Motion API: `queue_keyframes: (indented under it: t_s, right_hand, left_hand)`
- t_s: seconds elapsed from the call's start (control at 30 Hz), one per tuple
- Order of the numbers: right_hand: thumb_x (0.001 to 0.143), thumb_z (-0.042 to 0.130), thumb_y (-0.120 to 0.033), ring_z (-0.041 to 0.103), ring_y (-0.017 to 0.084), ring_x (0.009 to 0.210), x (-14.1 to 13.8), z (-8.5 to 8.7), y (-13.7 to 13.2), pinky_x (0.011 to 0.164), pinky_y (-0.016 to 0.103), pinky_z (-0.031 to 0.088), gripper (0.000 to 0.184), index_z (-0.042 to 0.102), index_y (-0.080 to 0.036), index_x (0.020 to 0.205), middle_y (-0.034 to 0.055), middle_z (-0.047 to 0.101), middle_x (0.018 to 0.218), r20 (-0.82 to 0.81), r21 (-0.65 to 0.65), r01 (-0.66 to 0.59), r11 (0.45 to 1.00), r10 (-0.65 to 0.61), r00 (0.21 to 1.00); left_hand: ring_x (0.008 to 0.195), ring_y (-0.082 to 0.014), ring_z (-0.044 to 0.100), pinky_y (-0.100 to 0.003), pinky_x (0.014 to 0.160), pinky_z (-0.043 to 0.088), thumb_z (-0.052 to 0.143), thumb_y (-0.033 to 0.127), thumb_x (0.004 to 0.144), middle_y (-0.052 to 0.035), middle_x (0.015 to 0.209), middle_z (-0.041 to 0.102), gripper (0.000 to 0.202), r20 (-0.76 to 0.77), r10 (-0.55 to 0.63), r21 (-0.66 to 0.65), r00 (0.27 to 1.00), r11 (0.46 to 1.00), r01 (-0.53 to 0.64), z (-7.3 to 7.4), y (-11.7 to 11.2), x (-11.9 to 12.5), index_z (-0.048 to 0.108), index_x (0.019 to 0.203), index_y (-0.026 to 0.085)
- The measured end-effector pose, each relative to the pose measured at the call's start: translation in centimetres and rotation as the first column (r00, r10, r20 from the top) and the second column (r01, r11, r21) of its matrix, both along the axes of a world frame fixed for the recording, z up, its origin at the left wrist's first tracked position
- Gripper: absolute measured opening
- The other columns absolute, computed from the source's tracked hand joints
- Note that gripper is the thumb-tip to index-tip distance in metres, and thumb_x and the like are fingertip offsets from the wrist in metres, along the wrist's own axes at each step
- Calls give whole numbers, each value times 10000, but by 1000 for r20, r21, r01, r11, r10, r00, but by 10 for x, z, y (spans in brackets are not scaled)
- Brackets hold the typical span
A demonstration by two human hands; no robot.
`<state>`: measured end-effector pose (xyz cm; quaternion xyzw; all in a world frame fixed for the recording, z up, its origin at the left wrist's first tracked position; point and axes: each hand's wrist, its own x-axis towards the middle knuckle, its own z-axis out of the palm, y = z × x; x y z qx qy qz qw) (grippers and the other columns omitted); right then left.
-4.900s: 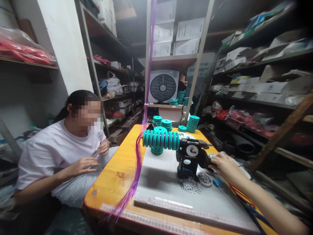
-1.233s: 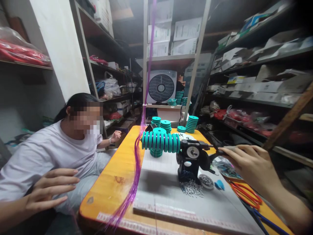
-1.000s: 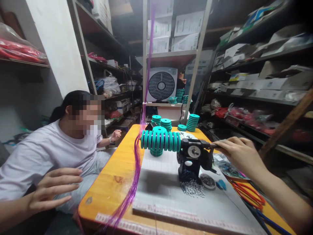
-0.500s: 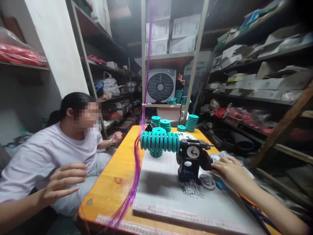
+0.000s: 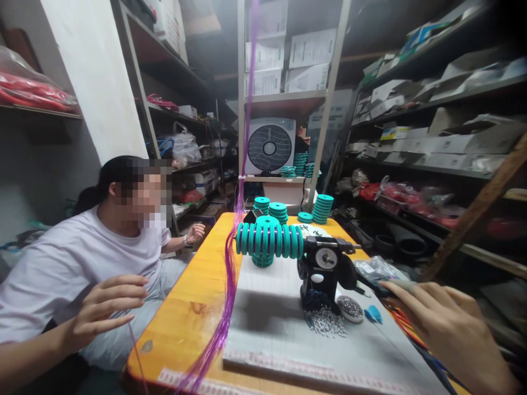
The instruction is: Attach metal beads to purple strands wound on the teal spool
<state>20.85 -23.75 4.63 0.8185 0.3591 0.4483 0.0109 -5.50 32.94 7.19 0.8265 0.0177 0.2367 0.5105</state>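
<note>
A black hand-crank winding machine (image 5: 319,282) with a round dial stands on a grey board. Several teal spools (image 5: 269,240) sit side by side on its shaft, partly wound with purple. My right hand (image 5: 444,318) is right of the machine, fingers curled at the crank handle, which is largely hidden and blurred. At the left, my left hand (image 5: 109,307) is raised short of the table's edge. Its upper fingers are apart, and a thin purple thread (image 5: 138,356) runs down from the lowest fingertip. Its thumb is hidden. A purple thread bundle (image 5: 228,296) hangs left of the spools.
Small silver pellets (image 5: 329,323) and a dish (image 5: 349,310) of them lie before the machine. Teal spool stacks (image 5: 322,208) stand at the yellow table's (image 5: 177,312) back. A co-worker (image 5: 99,252) sits left. A fan (image 5: 269,145) and laden shelves are behind.
My right hand has moved right and toward me from beside the machine, uncovering a blue item on the board. My left hand has hardly moved.
</note>
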Motion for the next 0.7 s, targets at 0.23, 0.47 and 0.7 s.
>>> queue_keyframes:
  t_s: [0.23, 0.47, 0.7]
  right_hand:
    - [968, 323, -362, 566, 297, 916, 22, 34, 6, 847, 482, 312, 364, 613, -270, 1168, 61, 696, 1007, -46, -31, 63, 997, -65, 997]
    - [971, 373, -444, 515, 249, 883, 84, 48, 29, 823, 428, 267, 358, 676, -258, 1018, 62, 695, 970, -158, -65, 52, 997, -62, 986]
    - [925, 437, -258, 541, 195, 808, 94, -9, 37, 751, 364, 288, 279, 703, -233, 847, 40, 695, 808, -297, -141, -16, 990, -27, 955]
  left_hand:
    - [898, -87, 690, -194, 702, 521, 284, 344, 958, 46, 1038, 730, 442, -74, -150, -146, 986, 980, 138, -2, 18, 5, 677, 1070, 177]
    - [842, -27, 694, -191, 703, 532, 220, 327, 953, 26, 1020, 735, 461, -148, 94, -235, 984, 964, -128, -12, 7, 1, 638, 1093, 194]
    - [839, -13, 671, -183, 697, 526, 222, 364, 919, -19, 1016, 729, 484, -233, 146, -298, 962, 930, -214, -17, 7, 5, 638, 1065, 164]
